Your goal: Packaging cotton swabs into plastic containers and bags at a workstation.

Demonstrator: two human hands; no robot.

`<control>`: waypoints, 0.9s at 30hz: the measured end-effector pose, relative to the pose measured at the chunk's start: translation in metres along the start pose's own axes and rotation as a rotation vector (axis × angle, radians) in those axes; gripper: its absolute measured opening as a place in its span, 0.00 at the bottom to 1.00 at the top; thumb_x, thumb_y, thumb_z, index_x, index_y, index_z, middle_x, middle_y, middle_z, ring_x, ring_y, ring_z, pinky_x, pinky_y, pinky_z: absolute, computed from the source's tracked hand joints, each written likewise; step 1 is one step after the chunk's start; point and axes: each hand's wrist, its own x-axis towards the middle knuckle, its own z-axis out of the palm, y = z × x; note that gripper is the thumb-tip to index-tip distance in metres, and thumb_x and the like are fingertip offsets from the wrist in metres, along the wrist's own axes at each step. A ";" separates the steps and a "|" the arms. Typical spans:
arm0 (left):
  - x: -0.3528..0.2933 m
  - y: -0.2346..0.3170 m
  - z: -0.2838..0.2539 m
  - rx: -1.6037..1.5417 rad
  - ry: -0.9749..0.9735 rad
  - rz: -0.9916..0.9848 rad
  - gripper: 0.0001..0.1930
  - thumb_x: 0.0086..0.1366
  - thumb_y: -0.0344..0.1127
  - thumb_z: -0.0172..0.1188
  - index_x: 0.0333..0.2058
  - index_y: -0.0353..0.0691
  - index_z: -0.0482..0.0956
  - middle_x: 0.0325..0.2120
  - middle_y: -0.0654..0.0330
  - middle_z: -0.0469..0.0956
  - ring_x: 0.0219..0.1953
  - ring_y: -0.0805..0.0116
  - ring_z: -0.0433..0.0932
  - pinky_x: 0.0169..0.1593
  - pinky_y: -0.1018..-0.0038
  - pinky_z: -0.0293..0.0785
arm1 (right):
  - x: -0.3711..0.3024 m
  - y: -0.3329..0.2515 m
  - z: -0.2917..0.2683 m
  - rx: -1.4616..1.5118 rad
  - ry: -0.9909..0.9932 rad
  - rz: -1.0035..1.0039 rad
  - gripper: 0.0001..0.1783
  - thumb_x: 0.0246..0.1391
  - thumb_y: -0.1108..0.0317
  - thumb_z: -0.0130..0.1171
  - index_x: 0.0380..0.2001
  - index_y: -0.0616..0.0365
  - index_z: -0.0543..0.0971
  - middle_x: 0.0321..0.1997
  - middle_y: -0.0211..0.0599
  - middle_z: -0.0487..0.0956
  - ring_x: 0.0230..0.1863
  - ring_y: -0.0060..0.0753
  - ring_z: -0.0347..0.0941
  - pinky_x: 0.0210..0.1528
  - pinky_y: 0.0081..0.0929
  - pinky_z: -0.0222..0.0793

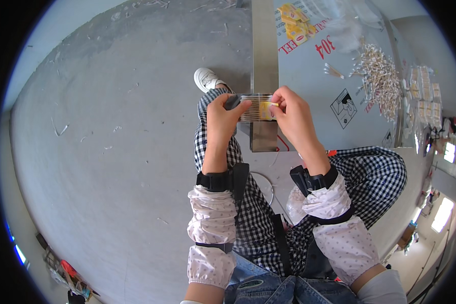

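Observation:
Between my hands is a flat clear pack of cotton swabs (pixel 251 112), the sticks lying side by side in a row. A yellow label card (pixel 265 111) shows at its right part. My left hand (pixel 220 120) is closed on the left end, thumb on top of the swabs. At the other end, my right hand (pixel 296 119) pinches the pack by the yellow card with thumb and fingers. The pack is held up in front of the table's near left corner, above my leg. Its underside is hidden.
On the table (pixel 309 121) to the right lie a heap of loose cotton swabs (pixel 379 76) and a few set apart (pixel 333 71). Yellow cards (pixel 295 23) and clear plastic bags (pixel 344 30) sit farther back. Filled swab packs (pixel 424 93) stand in rows beyond the heap. A metal edge (pixel 264 50) borders the table.

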 end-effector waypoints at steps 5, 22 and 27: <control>0.001 0.000 -0.002 0.018 -0.016 0.003 0.14 0.56 0.34 0.71 0.34 0.29 0.80 0.22 0.64 0.78 0.22 0.80 0.72 0.26 0.81 0.67 | 0.005 -0.005 0.011 -0.044 0.000 -0.005 0.11 0.46 0.82 0.62 0.32 0.62 0.71 0.28 0.46 0.75 0.32 0.51 0.74 0.34 0.39 0.70; 0.002 -0.001 -0.001 0.007 -0.029 -0.008 0.13 0.56 0.34 0.71 0.34 0.30 0.80 0.24 0.63 0.78 0.24 0.79 0.74 0.27 0.81 0.70 | -0.005 -0.006 0.025 0.052 0.172 0.053 0.11 0.48 0.85 0.59 0.34 0.62 0.73 0.34 0.41 0.77 0.32 0.40 0.77 0.36 0.34 0.73; 0.003 -0.006 -0.002 0.001 -0.016 0.035 0.16 0.55 0.36 0.71 0.34 0.27 0.80 0.21 0.62 0.78 0.20 0.79 0.72 0.23 0.81 0.66 | -0.006 -0.009 0.028 -0.097 0.219 0.011 0.11 0.48 0.82 0.62 0.36 0.61 0.74 0.35 0.37 0.78 0.32 0.35 0.77 0.35 0.31 0.73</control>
